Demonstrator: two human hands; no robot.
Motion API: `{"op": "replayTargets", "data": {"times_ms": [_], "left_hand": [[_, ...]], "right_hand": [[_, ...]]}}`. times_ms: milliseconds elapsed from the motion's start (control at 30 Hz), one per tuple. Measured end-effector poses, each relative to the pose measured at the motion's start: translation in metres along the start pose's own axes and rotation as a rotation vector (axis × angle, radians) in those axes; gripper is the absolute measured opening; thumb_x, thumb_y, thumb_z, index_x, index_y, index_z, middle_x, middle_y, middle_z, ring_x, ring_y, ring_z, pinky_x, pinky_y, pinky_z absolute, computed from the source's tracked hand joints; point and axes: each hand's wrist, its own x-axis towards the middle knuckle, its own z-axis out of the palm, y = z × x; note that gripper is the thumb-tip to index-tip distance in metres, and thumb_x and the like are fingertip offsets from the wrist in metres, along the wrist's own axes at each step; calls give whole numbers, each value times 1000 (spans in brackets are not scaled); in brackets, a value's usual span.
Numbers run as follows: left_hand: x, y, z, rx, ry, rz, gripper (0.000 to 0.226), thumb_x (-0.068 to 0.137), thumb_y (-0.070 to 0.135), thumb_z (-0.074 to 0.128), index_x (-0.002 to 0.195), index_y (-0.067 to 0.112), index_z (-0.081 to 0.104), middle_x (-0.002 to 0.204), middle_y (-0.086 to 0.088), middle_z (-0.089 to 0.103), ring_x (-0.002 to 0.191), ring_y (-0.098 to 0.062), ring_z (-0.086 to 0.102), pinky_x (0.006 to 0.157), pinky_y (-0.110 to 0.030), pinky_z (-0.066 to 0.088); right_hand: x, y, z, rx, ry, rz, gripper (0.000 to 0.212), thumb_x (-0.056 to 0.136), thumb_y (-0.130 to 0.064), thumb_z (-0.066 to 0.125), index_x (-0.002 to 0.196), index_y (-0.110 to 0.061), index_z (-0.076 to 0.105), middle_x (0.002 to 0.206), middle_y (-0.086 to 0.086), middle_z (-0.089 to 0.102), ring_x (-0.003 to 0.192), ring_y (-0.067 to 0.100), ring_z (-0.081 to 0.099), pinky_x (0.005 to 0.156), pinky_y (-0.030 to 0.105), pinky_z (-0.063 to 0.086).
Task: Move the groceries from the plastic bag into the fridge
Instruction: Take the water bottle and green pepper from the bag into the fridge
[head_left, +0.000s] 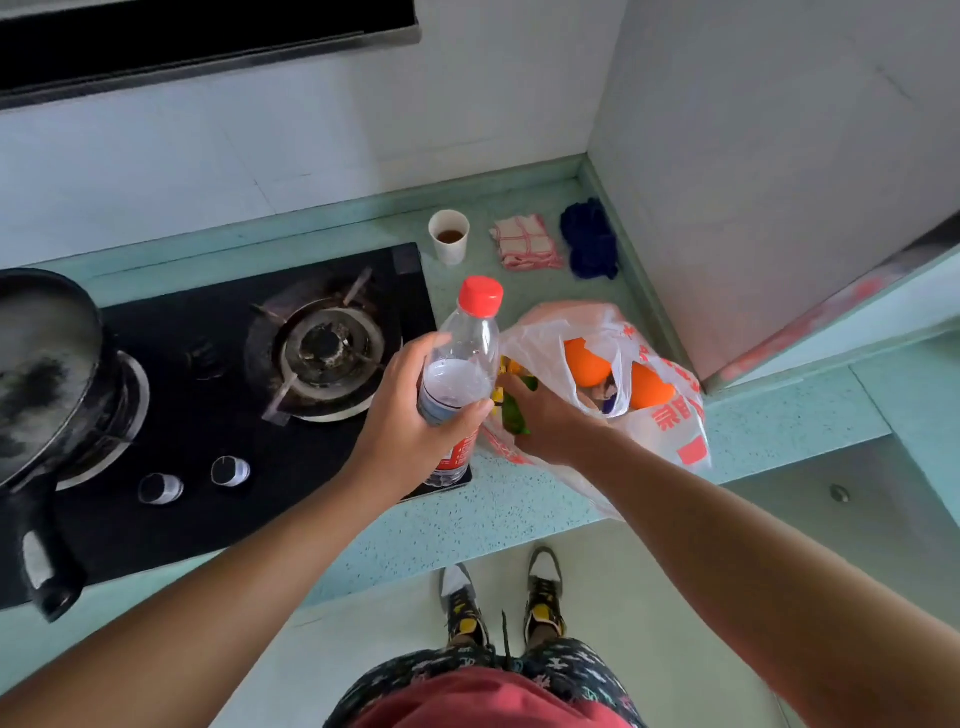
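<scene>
The person stands at the green counter (519, 499) with both arms out. The left hand (415, 410) is wrapped around a clear water bottle (460, 374) with a red cap (480, 296). The fingers (478, 413) curl round the middle of the bottle, just above the red label, and hold it up straight. Its bottom sits right by the edge of the black stove (234, 415).

The bottle looks about half full, so I think it is not very heavy. The plastic is thin and smooth. It could bend in if squeezed hard, and it could slip if wet. The middle is a good place to hold it, and that is where the hand is.

The right hand (550, 421) is at the open mouth of the plastic bag (670, 415), which lies on the counter just beside the bottle. Its fingers (511, 382) seem to be closing on something green and yellow (519, 410), maybe a packet, but I cannot tell what it is or how tight the hold is.

Two orange round things (587, 361) are inside the bag. They look like fruit, firm and easy to pick up with a whole hand. The bag is soft and floppy, so it will sag when things come out.

I cannot see the fridge from here.
</scene>
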Motion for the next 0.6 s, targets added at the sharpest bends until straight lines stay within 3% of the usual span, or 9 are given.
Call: {"op": "replayTargets", "data": {"times_ms": [167, 233, 367, 533, 600], "left_hand": [[-4, 7, 0, -58, -11, 18, 71, 76, 54, 74, 137, 37, 42, 134, 8, 52, 123, -12, 55, 101, -47, 50], [-7, 12, 3, -67, -16, 43, 70, 77, 53, 74, 137, 36, 42, 133, 9, 51, 122, -10, 55, 101, -47, 50], [-15, 22, 10, -112, -41, 79, 71, 77, 52, 74, 138, 32, 41, 132, 9, 53, 119, -9, 57, 98, -44, 52], [-36, 27, 8, -154, 40, 71, 72, 75, 53, 72, 137, 33, 41, 123, 20, 57, 109, -3, 62, 88, -27, 55], [-47, 26, 5, -152, 105, 49, 73, 75, 53, 73, 138, 34, 40, 127, 15, 56, 112, -5, 61, 93, -32, 55]], "right_hand": [[-53, -1, -36, 26, 113, 100, 89, 77, -49, 66, 149, -40, 15, 117, 9, 60, 97, 33, 60, 74, 42, 56], [-74, -4, -44, 37, 144, 114, 87, 78, -55, 65, 150, -41, 18, 116, 9, 61, 96, 31, 60, 79, 43, 56], [-113, -11, -51, 100, 263, 114, 81, 79, -60, 68, 146, -42, 26, 128, 7, 46, 105, 28, 57, 87, 42, 56], [-129, -24, -59, 144, 353, 43, 77, 79, -69, 65, 144, -51, 28, 128, 5, 44, 98, 31, 59, 83, 46, 58], [-128, -31, -60, 144, 351, -21, 74, 79, -70, 64, 142, -52, 29, 127, 4, 44, 93, 32, 61, 80, 48, 58]]}}
